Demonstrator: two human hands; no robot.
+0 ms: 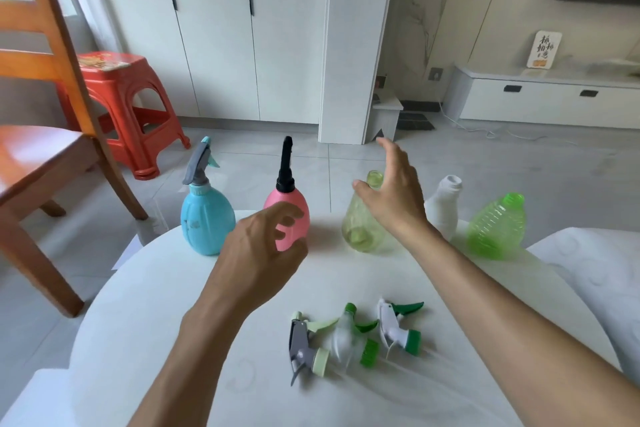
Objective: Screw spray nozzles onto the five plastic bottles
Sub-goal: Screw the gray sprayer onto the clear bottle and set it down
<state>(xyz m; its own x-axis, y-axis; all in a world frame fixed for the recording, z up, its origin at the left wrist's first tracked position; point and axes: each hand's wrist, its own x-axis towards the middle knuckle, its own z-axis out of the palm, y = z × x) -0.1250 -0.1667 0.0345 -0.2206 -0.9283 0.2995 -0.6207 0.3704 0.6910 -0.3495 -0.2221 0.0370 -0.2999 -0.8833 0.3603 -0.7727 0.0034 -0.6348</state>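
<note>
Five bottles stand along the far edge of the white round table [166,305]. The blue bottle [204,218] carries a grey nozzle, and the pink bottle [298,208] carries a black one. The pale yellow-green bottle [356,229], the white bottle [445,204] and the bright green bottle [497,225] have bare necks. My left hand [259,253] hovers with curled, empty fingers just in front of the pink bottle. My right hand [394,191] is spread beside the yellow-green bottle's neck, holding nothing. Three loose nozzles lie near me: grey with a pale cap [304,350], clear with green [349,336], white with green [398,326].
A wooden chair [41,156] stands left of the table, with a red plastic stool [128,104] behind it. White cabinets and a pillar line the far wall. A white cushioned surface [588,260] borders the table on the right.
</note>
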